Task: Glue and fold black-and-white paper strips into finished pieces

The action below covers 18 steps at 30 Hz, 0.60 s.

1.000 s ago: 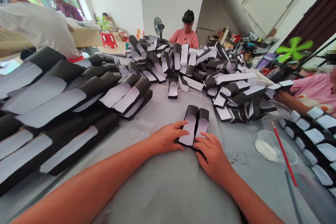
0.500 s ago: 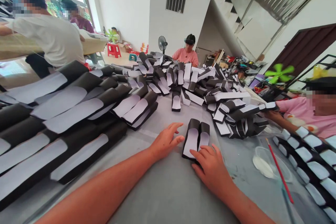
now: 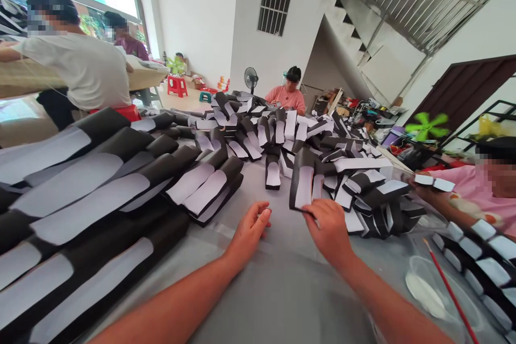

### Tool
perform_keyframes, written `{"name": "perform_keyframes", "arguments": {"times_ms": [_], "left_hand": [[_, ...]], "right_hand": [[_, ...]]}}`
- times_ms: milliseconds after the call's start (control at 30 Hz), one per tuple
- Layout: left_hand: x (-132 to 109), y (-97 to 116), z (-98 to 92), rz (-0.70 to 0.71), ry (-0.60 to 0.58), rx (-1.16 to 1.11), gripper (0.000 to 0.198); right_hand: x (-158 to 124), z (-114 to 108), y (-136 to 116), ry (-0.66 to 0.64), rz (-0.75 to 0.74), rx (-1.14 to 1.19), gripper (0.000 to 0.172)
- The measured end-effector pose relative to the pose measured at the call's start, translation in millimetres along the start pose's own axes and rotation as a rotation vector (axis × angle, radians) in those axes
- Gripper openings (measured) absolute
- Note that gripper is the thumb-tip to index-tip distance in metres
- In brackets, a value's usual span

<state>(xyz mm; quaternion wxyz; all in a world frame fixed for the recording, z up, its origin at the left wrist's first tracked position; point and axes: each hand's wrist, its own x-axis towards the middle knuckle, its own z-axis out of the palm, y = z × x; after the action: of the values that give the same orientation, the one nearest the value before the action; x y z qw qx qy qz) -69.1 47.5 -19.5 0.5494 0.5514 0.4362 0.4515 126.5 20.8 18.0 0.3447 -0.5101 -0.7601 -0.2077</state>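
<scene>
My right hand (image 3: 330, 228) grips the near end of a pair of folded black-and-white card pieces (image 3: 303, 185) and holds them lifted off the grey table (image 3: 266, 290), tilted upward. My left hand (image 3: 250, 231) hovers just left of them, fingers loosely apart and holding nothing. A big heap of the same folded pieces (image 3: 306, 140) lies just beyond both hands.
Neat rows of stacked pieces (image 3: 92, 193) fill the left side of the table. At right a person in pink (image 3: 479, 188) works beside more pieces (image 3: 479, 258), a clear dish of white paste (image 3: 427, 290) and a red brush (image 3: 451, 290). Other people sit at the far end and back left.
My right hand has lifted the pair of pieces off the table and carried it forward toward the heap. My left hand let go of it and stays open. The view tilted up.
</scene>
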Motion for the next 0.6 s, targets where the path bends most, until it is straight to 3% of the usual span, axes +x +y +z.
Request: {"name": "perform_keyframes", "arguments": {"times_ms": [100,200,367,500,600], "left_hand": [[0.2,-1.0,-0.4,-0.016,-0.014,0.010,0.058],[-0.2,-3.2,-0.8,-0.028,-0.035,0.025,0.057],[-1.4,-7.4,-1.4,-0.038,-0.061,0.069,0.053],[-1.7,-11.0,-2.2,-0.055,-0.087,0.064,0.049],[-1.3,-12.3,-2.7,-0.063,-0.087,0.067,0.049]], "right_hand": [[44.6,24.9,27.1,0.062,0.107,0.016,0.017],[91.7,46.6,55.2,-0.002,0.357,0.020,0.016],[159.7,67.8,103.1,0.009,0.528,-0.025,0.030],[192.8,76.5,137.9,-0.038,0.618,-0.031,0.037],[200.1,82.6,153.7,-0.116,0.674,-0.039,0.039]]}}
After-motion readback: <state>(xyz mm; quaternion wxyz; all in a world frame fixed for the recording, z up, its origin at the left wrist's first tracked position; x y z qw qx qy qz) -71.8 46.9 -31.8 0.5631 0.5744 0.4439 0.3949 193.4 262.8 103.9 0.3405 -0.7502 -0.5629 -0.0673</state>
